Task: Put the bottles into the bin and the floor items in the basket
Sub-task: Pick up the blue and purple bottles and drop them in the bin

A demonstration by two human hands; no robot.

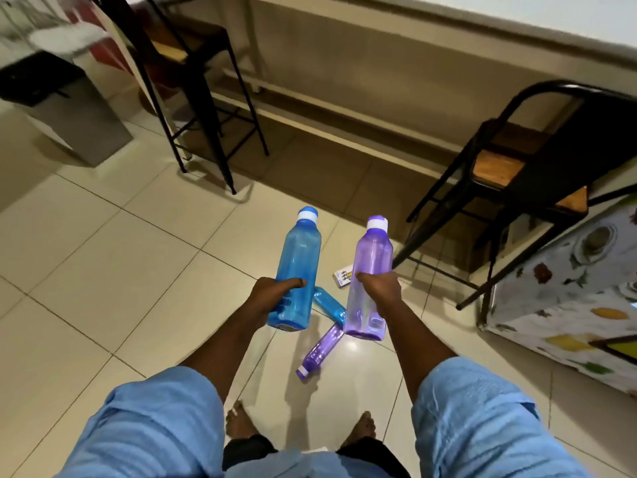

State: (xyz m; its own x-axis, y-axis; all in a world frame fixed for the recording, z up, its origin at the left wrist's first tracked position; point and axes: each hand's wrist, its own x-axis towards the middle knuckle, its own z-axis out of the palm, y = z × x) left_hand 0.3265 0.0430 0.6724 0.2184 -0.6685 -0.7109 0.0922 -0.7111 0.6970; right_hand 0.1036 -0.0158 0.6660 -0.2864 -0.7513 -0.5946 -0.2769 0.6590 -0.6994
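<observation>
A blue bottle [296,257] is gripped low on its body by the left hand [272,294], fingers curled round it, cap pointing away from the person. A purple bottle [370,270] is gripped in the same way by the right hand [382,291]. Both are held in the air above the floor [120,270], side by side and apart.

The floor is laid with large, pale, glossy tiles with dark joints, and a light is reflected in it. Between and below the held bottles, a second blue bottle [329,307] and a second purple bottle [320,350] are seen lying on their sides on the tiles, end to end. A small printed box [343,278] lies just beyond them. Bare feet [238,422] are planted on the tiles nearby.

A long counter [379,39] is set along the far side, with a black-framed stool [193,81] at the left and another stool [517,160] at the right. A grey bin [69,115] with a dark opening is placed at the far left, well apart from the bottles. A fruit-patterned cloth [568,288] is draped at the right edge.
</observation>
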